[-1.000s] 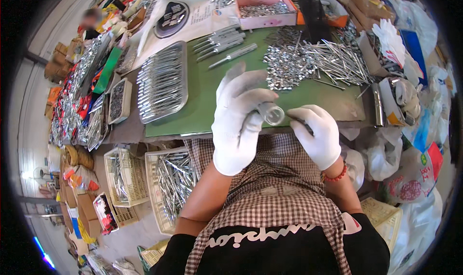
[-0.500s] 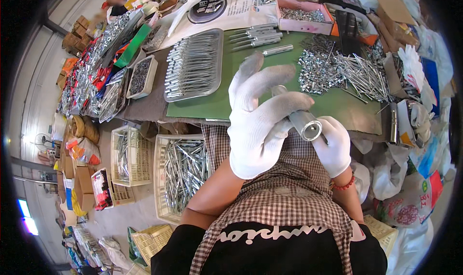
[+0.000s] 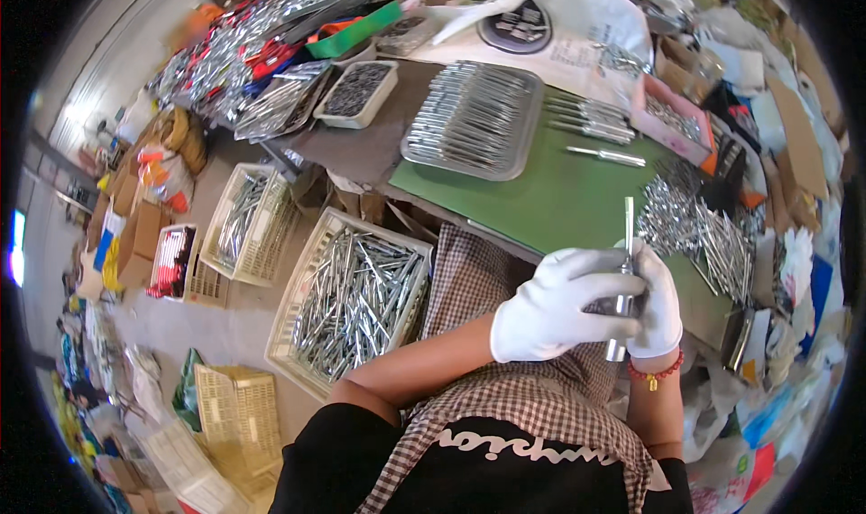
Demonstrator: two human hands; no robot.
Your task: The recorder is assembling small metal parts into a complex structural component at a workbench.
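Note:
Between my two white-gloved hands stands a shiny metal tube with a thin rod [image 3: 617, 349], held nearly upright. The rod sticks out above my fingers and the wider tube end shows below them. My left hand [image 3: 564, 307] has its fingers closed round the middle from the left. My right hand [image 3: 658, 305] grips it from the right, its fingertips partly hidden. Beyond them, on the green mat [image 3: 487, 203], one similar metal piece [image 3: 606, 156] lies alone near a row of others [image 3: 591, 117]. A clear tray [image 3: 516, 158] full of slim metal pieces stands left of these.
Loose small metal parts [image 3: 663, 212] and thin rods [image 3: 729, 248] are heaped at the right. A pink box [image 3: 645, 108] sits behind. At the lower left, a cream crate [image 3: 298, 329] holds many metal pieces; another crate [image 3: 271, 243] stands beyond it.
My view has swung, so the table appears farther right. My left hand has come down from its raised, spread pose and closed round the tube, which now stands upright with the rod showing.

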